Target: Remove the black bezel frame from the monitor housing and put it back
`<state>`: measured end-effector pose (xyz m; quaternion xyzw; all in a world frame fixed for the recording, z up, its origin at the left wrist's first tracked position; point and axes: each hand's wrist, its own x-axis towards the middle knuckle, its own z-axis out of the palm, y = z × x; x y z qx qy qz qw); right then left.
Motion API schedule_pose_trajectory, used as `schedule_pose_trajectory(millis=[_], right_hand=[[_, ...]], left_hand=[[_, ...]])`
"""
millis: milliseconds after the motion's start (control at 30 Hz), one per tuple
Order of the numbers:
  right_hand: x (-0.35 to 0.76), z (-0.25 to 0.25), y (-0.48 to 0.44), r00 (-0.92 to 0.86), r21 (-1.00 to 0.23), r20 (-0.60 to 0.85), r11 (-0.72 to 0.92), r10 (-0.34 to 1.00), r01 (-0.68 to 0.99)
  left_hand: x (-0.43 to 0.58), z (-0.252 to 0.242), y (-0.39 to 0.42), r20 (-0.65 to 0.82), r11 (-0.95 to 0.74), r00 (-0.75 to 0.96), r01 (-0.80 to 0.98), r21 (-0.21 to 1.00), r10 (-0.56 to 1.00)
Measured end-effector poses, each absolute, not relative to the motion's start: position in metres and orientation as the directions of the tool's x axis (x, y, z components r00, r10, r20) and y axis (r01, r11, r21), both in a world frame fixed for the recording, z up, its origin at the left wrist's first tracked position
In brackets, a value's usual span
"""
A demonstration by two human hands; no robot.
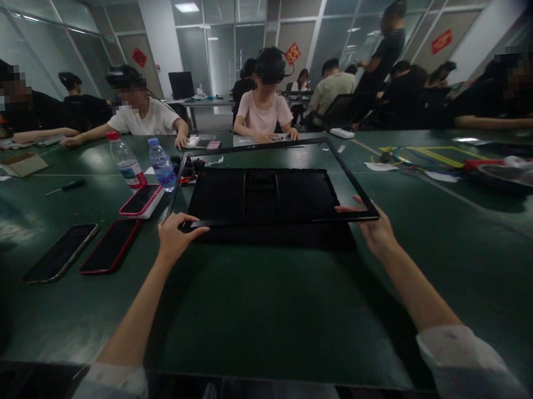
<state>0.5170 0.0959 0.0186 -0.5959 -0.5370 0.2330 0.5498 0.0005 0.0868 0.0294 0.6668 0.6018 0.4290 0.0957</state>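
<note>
A thin black monitor bezel [277,221], an open rectangular frame, is held up above the table by its near corners. My left hand [177,236] pinches the near left corner, with the thumb along the near bar. At the near right corner my right hand [376,231] grips the frame, its fingers partly seen through the opening. Through and beneath the frame shows a black monitor back cover [220,197], lying on the green table [266,310]. A recessed panel sits at the cover's middle.
To the left lie a gold-edged phone [61,252], a red-edged phone [111,245] and a pink-cased phone [141,200]. Behind them stand a red-capped bottle [126,161] and a blue-capped bottle [162,164]. A screwdriver [69,186] lies farther left. Yellow strips [433,155] lie right; people sit across.
</note>
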Motion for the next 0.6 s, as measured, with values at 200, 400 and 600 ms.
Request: schedule_pose_trajectory(millis=[200,400,600], right_hand=[[0.515,0.022,0.093,0.220,-0.966,0.164,0.111,0.962,0.235],[0.520,-0.005,0.104,0.257,-0.661,0.515,0.188,0.818,0.727],[0.528,-0.022,0.111,0.293,-0.531,0.546,0.054,0.785,0.845]], left_hand=[[0.012,0.024,0.087,0.496,-0.308,0.013,0.799,0.517,0.868],[0.014,0.016,0.092,0.423,-0.350,0.138,0.806,0.477,0.895],[0.012,0.008,0.094,0.336,-0.371,0.227,0.801,0.470,0.914]])
